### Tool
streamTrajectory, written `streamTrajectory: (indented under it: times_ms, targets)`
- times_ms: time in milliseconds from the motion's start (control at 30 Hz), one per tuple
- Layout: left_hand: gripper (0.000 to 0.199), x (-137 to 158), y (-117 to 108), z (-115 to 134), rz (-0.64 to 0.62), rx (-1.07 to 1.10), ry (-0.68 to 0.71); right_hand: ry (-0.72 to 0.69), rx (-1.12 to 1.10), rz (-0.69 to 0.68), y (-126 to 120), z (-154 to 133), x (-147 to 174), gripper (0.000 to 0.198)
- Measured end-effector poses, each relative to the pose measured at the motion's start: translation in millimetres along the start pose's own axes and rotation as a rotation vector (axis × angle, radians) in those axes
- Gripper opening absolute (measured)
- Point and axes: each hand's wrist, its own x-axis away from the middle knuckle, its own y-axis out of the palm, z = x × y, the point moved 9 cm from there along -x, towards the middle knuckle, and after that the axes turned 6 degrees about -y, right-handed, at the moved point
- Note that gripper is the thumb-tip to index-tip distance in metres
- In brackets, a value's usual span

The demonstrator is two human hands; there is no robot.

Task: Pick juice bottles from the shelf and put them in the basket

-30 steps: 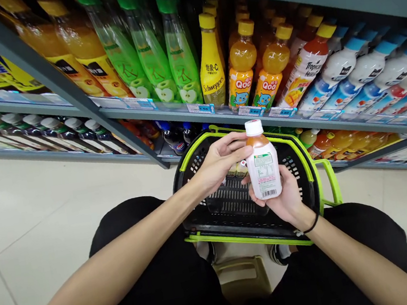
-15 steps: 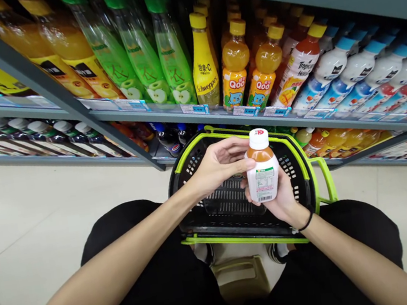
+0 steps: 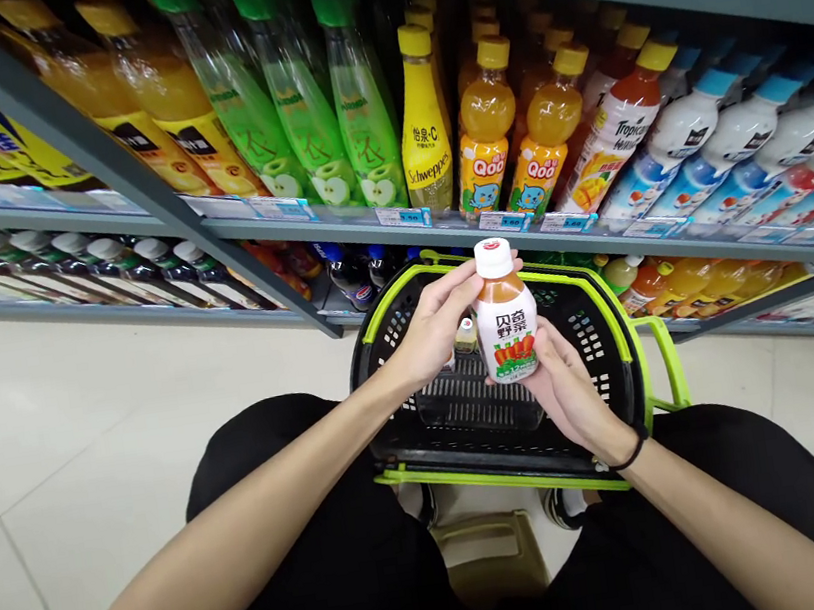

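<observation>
A small juice bottle [image 3: 507, 326] with a white cap, orange-brown contents and a carrot picture on its label stands nearly upright between my hands, over the basket. My left hand [image 3: 435, 333] has its fingers curved against the bottle's upper left side and behind its neck. Gripping the lower right side and base is my right hand [image 3: 568, 385], with a black band on the wrist. Below is the black shopping basket [image 3: 585, 442] with lime-green rim and handles. Inside it, partly hidden by my left hand, another white-capped bottle [image 3: 465, 333] shows.
Ahead runs a grey shelf [image 3: 357, 219] with green apple drink bottles [image 3: 369, 139], a yellow Schweppes bottle [image 3: 423, 131], Qoo bottles [image 3: 483, 153] and white blue-capped bottles [image 3: 702, 142]. A lower shelf holds more drinks. Between my feet is a tan stool-like object [image 3: 492, 561].
The bottle has been turned, so its front label with carrots now faces me instead of the barcode side. Another bottle in the basket has come into sight. The view has shifted slightly.
</observation>
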Motion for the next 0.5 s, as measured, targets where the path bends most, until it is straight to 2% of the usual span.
streamTrajectory:
  times_ms: [500]
  targets:
    - [0.048,-1.2,0.6,-5.7,0.019,0.071,-0.049,0.084,-0.004,0.011,-6.6,9.5,0.6,0.041]
